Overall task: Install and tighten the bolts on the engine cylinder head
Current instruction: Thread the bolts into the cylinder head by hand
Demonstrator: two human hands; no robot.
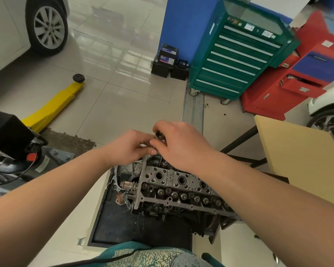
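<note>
Both hands meet just above the far end of the cylinder head (181, 186), and the move turns on what sits between them: a dark round socket-like tool (159, 135) held upright, its long axis running straight down toward the head's far left corner. The right hand (178, 143) curls over the top of this tool, fingers clamped round it; the left hand (130, 146) pinches the slim shaft just below, fingertips pressed together on it. The shaft's lower end is hidden behind the fingers, so I cannot tell whether a bolt is already seated in its hole. The right hand is the nearer to the tool's head and looks placed to turn it, while the left steadies. The head lies lengthwise from that corner toward the person's right forearm, with open bores along its middle and a row of valve springs on its near side. A sprocket (128, 186) sticks out from the head's left end. Beyond the head stands a green tool cabinet (237, 54); left of it, a yellow jack (54, 105). Nothing blocks the hands.
</note>
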